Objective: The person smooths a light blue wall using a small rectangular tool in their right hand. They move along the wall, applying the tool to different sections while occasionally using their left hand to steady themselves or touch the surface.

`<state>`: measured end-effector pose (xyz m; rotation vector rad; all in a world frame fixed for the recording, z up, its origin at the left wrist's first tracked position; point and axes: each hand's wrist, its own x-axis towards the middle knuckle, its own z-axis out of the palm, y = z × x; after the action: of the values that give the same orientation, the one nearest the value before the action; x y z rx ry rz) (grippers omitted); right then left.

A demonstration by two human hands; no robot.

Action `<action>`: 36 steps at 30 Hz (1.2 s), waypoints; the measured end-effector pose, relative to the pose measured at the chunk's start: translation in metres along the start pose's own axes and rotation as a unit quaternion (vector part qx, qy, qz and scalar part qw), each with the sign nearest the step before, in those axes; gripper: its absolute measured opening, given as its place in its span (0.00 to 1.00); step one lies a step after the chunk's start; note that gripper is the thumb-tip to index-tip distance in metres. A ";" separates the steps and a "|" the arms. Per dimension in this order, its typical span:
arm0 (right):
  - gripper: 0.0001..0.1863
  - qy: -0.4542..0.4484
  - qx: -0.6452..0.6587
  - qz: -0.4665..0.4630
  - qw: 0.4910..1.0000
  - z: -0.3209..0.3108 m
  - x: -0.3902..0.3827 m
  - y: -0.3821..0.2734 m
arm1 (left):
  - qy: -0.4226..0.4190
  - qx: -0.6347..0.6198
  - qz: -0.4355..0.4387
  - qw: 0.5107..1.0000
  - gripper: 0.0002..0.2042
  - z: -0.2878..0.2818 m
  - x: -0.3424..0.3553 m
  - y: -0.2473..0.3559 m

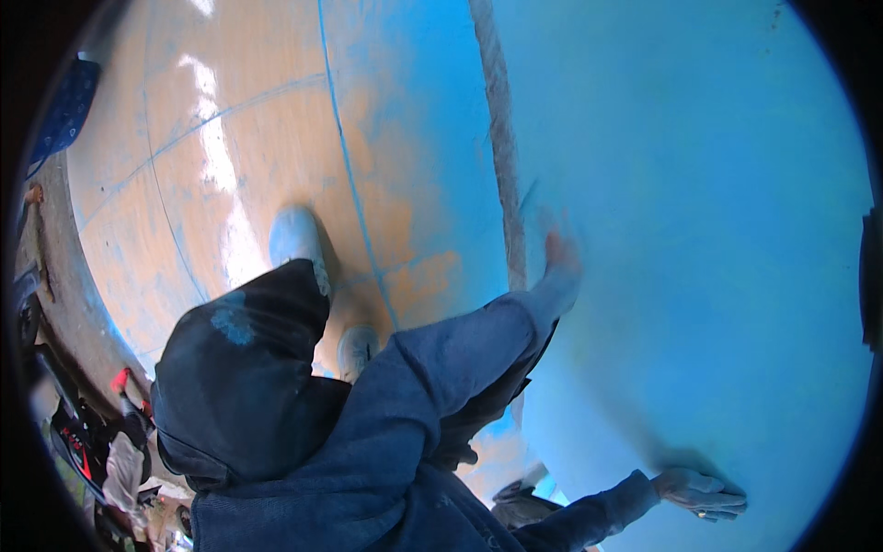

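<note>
Your right hand point(701, 492) lies flat, fingers spread, grasping nothing, bracing you on the blue painted wall point(699, 230). Your left hand point(561, 253), blurred, reaches higher on that wall near the unpainted seam point(501, 138); its grip cannot be told. Tan floor point(230, 138) lies beyond.

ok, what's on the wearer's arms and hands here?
Both arms are in dark navy-blue long sleeves, loose and creased, with lighter cuffs at the wrists. The left hand is blurred, so glove or bare can't be told. The right hand wears a pale, whitish glove.
</note>
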<state>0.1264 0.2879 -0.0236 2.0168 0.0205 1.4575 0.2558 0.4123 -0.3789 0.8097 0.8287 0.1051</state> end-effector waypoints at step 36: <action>0.38 -0.031 0.003 0.027 0.999 0.010 -0.019 -0.019 | 0.013 -0.114 -0.022 0.993 0.26 -0.028 0.043 -0.013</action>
<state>0.1340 0.2910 -0.0503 2.0819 -0.0565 1.4286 0.2630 0.4367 -0.4253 0.5751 0.8423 0.1690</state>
